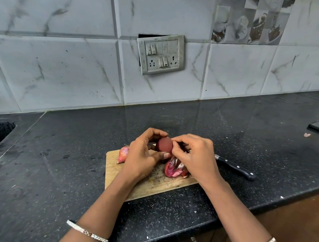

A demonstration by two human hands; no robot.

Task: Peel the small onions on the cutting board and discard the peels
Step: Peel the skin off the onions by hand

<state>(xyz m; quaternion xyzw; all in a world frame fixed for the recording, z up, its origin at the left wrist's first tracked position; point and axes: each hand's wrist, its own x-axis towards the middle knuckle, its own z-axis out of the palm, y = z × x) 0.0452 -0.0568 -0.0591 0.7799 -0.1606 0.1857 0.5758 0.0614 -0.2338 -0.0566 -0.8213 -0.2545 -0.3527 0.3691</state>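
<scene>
- A rectangular light wooden cutting board (153, 184) is laid flat on a black speckled stone counter (64, 164).
- A round dark red onion (164, 144) is held just above the board's far edge, clear of the wood.
- The onion is gripped by the left hand (144, 155), with the fingers curled over its top and the thumb pressed beneath it.
- Its right side is pinched by the curled fingertips of the right hand (196, 154); whether skin is caught between them cannot be told.
- A pink pointed unpeeled onion (123, 154) is laid at the board's far left corner, partly hidden by the left hand.
- A heap of glossy red-purple peels (173, 169) is piled on the board's right part, under the right hand.
- A black-handled riveted knife (236, 169) is placed on the counter, just off the board's right edge.
</scene>
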